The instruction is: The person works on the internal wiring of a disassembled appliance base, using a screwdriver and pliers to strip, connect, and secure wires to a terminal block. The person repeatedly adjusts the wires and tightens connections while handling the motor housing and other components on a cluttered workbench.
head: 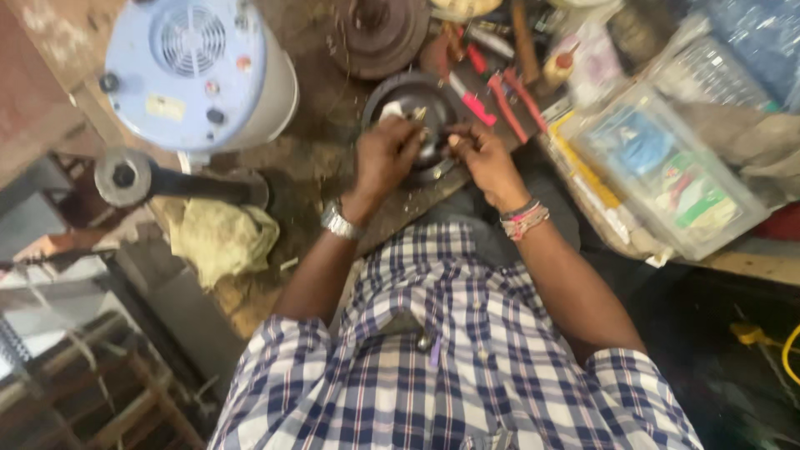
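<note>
A dark round metal part [406, 93], shaped like a shallow bowl, lies on the dirty workbench [321, 154]. My left hand [385, 157], with a metal watch on its wrist, is curled over the part's near side and grips a small shiny metal piece [416, 114]. My right hand [486, 162], with beaded bands on its wrist, meets it from the right, fingers pinched against the part's near rim. Both hands hide much of the part's inside.
A pale blue cylindrical machine [196, 71] with a fan grille stands at the left. A yellowish rag [221, 237] lies below it. Red-handled tools [500, 100] and a second dark disc [382, 33] lie behind. A clear plastic box [662, 171] sits on the right.
</note>
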